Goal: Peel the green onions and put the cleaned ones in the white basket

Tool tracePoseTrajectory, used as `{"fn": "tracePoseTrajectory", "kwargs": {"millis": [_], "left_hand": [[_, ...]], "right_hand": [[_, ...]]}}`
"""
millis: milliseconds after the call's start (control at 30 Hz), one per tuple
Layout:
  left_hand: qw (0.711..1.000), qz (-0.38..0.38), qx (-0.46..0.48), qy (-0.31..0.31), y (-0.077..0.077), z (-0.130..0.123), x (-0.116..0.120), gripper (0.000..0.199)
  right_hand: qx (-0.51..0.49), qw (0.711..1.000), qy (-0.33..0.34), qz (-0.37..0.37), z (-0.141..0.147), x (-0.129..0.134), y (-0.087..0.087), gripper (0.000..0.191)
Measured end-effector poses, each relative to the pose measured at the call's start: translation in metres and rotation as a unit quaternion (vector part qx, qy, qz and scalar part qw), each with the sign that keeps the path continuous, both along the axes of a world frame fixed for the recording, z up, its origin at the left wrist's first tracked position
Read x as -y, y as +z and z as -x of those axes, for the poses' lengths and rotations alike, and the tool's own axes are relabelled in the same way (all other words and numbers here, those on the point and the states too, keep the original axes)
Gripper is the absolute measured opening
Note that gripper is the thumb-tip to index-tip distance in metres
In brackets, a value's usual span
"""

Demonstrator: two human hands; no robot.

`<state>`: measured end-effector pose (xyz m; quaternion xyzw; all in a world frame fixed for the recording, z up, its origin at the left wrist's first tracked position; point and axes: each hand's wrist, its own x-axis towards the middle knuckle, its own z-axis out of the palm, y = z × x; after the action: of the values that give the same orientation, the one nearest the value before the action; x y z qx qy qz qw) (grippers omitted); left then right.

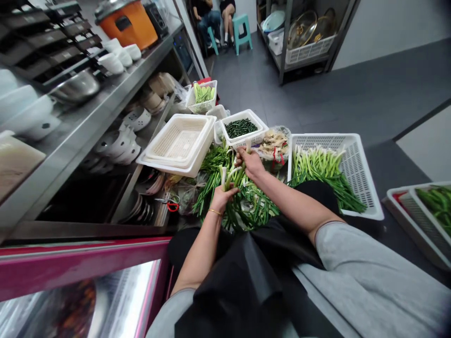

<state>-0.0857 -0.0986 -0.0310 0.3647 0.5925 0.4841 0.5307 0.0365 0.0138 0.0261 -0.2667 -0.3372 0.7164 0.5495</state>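
My left hand [221, 197] is closed round several spring onions [224, 174], their pale ends pointing up and the green leaves hanging below. Just above and to the right, my right hand [251, 163] pinches at a stalk whose white end shows by the fingers. Under both hands lies a loose heap of spring onion greens and trimmings [213, 170]. To the right, a white perforated basket [355, 159] holds bunched spring onions [319, 164], white ends away from me.
Ahead stand a small basket [259, 136] of dark green pieces, a plastic bag [276, 141] and stacked white trays [200, 159]. Red-handled scissors [172, 205] lie left. A steel shelf [120, 89] runs along the left; a pink-framed case [84, 267] is nearby. Two people sit at the back.
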Motion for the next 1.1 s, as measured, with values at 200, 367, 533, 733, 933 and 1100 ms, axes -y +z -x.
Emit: {"fn": "tracePoseTrajectory", "kwargs": {"millis": [200,367,533,733,933,1100], "left_hand": [[0.983,0.020,0.063,-0.171,0.026,0.036,0.013,0.039],[0.986,0.031,0.047,-0.160,0.014,0.046,0.022,0.038],[0.995,0.034,0.000,-0.097,0.000,0.049,0.020,0.041],[0.997,0.033,0.017,-0.074,0.002,0.047,0.020,0.044],[0.997,0.018,0.011,-0.077,0.006,0.027,0.017,0.040],[1.000,-0.019,0.014,-0.008,0.007,0.033,0.019,0.041]], "right_hand": [[0.222,0.899,0.319,-0.204,-0.038,0.012,0.006,0.029],[0.187,0.925,0.297,-0.149,-0.097,0.011,0.003,0.032],[0.083,0.987,0.056,-0.124,-0.147,-0.006,-0.005,0.035],[0.478,0.858,0.139,-0.126,-0.137,-0.019,-0.041,0.039],[0.320,0.895,0.277,-0.142,-0.048,0.020,-0.023,0.031],[0.188,0.952,0.218,-0.101,-0.025,0.014,0.002,0.033]]}}
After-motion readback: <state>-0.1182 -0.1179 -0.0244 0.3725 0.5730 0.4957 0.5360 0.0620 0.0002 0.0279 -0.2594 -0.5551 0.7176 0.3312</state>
